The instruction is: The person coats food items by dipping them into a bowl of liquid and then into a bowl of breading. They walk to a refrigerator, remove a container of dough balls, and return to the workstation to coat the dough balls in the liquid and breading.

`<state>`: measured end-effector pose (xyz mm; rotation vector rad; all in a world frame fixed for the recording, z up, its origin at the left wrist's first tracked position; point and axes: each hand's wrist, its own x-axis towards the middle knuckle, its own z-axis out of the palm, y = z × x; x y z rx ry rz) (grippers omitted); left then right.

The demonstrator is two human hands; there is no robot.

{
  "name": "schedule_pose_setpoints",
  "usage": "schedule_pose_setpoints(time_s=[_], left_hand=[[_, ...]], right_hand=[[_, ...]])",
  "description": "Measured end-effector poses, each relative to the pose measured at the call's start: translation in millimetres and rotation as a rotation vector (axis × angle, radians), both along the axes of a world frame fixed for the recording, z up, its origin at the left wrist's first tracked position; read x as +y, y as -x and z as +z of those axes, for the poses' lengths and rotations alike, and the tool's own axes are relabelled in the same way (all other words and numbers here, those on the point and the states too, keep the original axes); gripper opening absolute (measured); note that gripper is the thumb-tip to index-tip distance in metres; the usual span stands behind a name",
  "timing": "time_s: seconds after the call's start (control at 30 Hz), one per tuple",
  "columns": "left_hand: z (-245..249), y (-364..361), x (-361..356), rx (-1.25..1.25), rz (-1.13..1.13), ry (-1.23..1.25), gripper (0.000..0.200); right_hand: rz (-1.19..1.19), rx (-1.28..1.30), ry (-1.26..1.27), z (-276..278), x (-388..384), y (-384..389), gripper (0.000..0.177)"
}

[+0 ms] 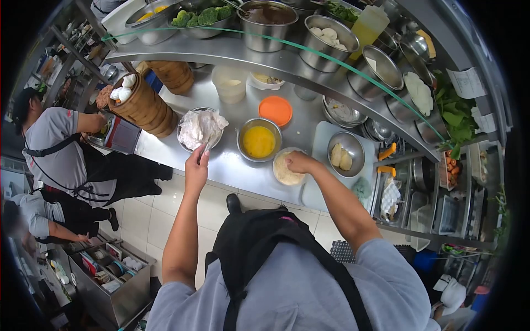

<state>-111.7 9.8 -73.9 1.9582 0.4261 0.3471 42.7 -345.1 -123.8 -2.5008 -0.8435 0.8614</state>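
My left hand [196, 168] pinches the near edge of a crumpled clear plastic bag [203, 128], which has something white in it and sits in a metal bowl [184, 144]. Fingers down and drawn together, my right hand [301, 162] reaches into a bowl of pale crumbs [285, 173]; whatever the fingertips grip is hidden. Between the two hands stands a metal bowl of beaten egg [259, 142]. To the right, a metal bowl [356, 157] with pale yellow pieces [341, 157] rests on a white cutting board [324, 138].
An orange lid [275, 111] and a plastic tub [229, 85] lie behind the bowls. Tall bamboo steamers [144, 110] stand at left. Overhead runs a metal shelf [221, 54] loaded with food containers. Two people [61, 132] are at left. Orange-handled utensils [387, 151] jut out at right.
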Motion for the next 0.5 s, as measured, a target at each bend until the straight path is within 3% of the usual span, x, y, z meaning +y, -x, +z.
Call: schedule_pose_setpoints(time_s=[0.1,0.23,0.33,0.4,0.5], left_hand=[[4,8,-1,0.110,-0.015,0.076,0.037],[-1,6,-1,0.044,-0.024,0.069,0.037],[-3,8,0,-0.050,0.007,0.002,0.037],[3,12,-3,0.016,-0.003,0.083,0.036],[5,12,-5,0.036,-0.009,0.109,0.036]], right_hand=[[-0.053,0.041,-0.035,-8,10,1,0.017],[-0.031,0.018,0.020,3,14,7,0.021],[-0.097,-0.205,-0.066,17,8,40,0.034],[-0.089,-0.580,-0.069,16,0,57,0.044],[-0.065,-0.623,-0.059,15,1,59,0.043]])
